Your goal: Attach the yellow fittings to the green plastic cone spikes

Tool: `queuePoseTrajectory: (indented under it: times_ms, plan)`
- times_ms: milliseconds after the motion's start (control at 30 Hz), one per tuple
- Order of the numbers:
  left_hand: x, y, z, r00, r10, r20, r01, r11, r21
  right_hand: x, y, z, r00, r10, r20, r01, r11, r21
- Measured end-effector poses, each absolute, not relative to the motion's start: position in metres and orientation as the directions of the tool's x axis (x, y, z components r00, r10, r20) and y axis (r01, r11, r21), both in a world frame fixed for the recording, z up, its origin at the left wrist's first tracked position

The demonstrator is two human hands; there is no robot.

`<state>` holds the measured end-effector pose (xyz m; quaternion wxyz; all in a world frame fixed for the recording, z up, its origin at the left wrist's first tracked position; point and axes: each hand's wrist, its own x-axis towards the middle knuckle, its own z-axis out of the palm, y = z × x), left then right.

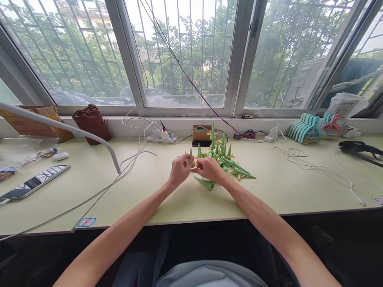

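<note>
My left hand (179, 170) and my right hand (209, 169) meet over the pale green desk (119, 195), fingertips pinched together on a small green cone spike with a yellow part (193, 161). Just behind and to the right of my hands lies a pile of several green cone spikes (230, 163), some standing upright, some lying flat. One green spike (205, 182) lies on the desk under my right wrist.
A white lamp arm (74, 133) curves in from the left. A power strip (160, 136) with white cables sits by the window. A brown pouch (91, 123), a phone (36, 182), teal hangers (305, 128) and black straps (359, 148) lie around.
</note>
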<state>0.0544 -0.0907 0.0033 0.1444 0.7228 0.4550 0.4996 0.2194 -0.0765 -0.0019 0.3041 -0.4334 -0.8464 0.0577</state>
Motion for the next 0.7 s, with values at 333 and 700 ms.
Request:
queuePoseTrajectory:
  times_ms: [333,700]
  plan:
    - [0.052,-0.086,-0.001,0.03,0.762,0.647,0.639,-0.512,0.574,0.218,-0.072,-0.012,-0.45,0.772,0.449,0.743,0.602,-0.292]
    - [0.047,-0.077,-0.011,0.124,0.849,0.513,0.72,-0.433,0.542,0.213,-0.076,-0.007,-0.537,0.798,0.274,0.811,0.577,-0.091]
